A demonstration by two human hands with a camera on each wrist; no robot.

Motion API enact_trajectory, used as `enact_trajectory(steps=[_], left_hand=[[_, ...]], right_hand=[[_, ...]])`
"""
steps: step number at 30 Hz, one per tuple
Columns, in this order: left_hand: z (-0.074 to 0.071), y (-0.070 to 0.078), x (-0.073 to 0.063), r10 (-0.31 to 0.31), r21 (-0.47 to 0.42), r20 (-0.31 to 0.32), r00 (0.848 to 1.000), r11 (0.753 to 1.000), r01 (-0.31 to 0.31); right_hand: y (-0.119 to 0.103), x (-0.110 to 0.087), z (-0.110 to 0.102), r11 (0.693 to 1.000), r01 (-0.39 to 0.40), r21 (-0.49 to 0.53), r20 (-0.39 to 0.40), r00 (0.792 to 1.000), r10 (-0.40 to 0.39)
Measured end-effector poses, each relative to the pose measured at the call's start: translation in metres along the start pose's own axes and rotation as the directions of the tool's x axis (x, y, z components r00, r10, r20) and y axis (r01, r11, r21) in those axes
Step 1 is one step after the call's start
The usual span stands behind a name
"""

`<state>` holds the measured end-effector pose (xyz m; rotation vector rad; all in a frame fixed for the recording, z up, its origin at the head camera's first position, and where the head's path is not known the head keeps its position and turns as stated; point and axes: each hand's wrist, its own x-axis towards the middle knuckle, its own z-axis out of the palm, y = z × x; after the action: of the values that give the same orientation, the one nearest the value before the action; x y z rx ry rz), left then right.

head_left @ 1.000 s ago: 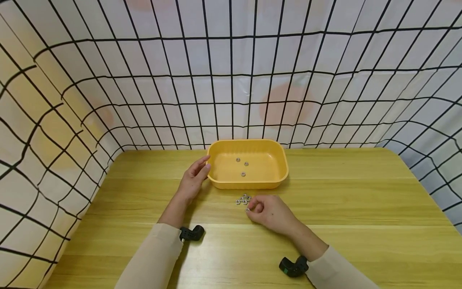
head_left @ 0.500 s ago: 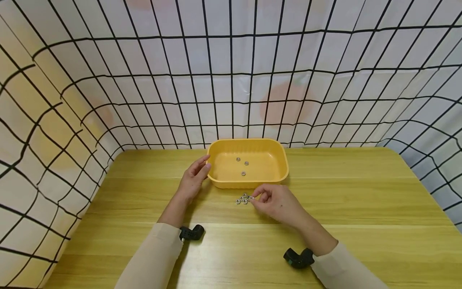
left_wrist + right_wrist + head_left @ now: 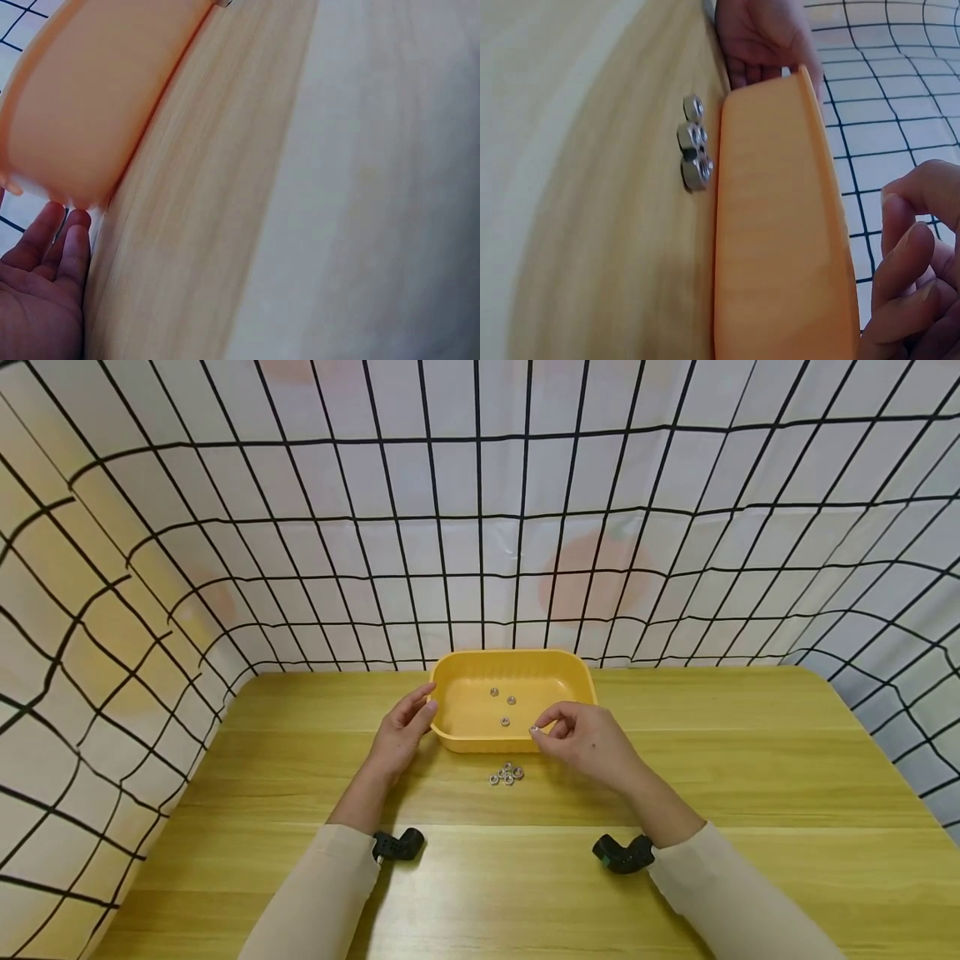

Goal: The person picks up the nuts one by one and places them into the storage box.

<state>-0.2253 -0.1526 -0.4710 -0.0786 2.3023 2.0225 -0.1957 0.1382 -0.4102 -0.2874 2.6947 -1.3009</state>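
A yellow plastic tray (image 3: 480,745) stands on the wooden table with three small metal nuts (image 3: 505,721) on its floor. At its left end is my left hand (image 3: 395,742); its fairly straight fingers (image 3: 77,240) touch the end wall and the thumb lies at the rim. My right hand (image 3: 588,743) pinches one nut (image 3: 534,729) between thumb and index finger, over the tray's near right rim. In the right wrist view, the curled fingers (image 3: 905,259) of that hand hide the held nut. Several more nuts (image 3: 508,774) lie in a cluster just in front of the tray.
The wooden table (image 3: 750,760) runs out to both sides and toward me. Behind it hangs a white cloth with a black grid (image 3: 480,543), close to the tray's far side. Black wrist cameras (image 3: 400,843) sit on both forearms.
My right hand has carried the pinched nut from beside the cluster, away from me and slightly right, up over the tray's near rim. The left hand has stayed at the tray's left end.
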Motion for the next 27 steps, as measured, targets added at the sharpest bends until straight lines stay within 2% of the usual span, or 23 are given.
enact_trajectory(steps=[7,13,19,27], left_hand=[[-0.001,0.000,0.000,0.008,-0.006,0.001,1.000,1.000,-0.008],[-0.001,-0.001,0.000,0.011,-0.012,0.009,1.000,1.000,-0.011],[-0.001,-0.004,0.002,0.014,-0.007,0.005,1.000,1.000,-0.014],[-0.002,-0.005,0.003,0.012,0.005,0.008,1.000,1.000,-0.012]], right_hand=[[-0.003,0.019,-0.006,0.999,0.005,-0.034,-0.044,0.999,-0.006],[-0.004,0.035,-0.006,0.999,-0.028,-0.030,-0.074,0.997,0.026],[-0.001,0.049,-0.003,1.000,-0.015,-0.005,-0.074,0.997,0.015],[0.001,0.063,0.002,0.998,-0.023,-0.053,-0.074,0.997,0.019]])
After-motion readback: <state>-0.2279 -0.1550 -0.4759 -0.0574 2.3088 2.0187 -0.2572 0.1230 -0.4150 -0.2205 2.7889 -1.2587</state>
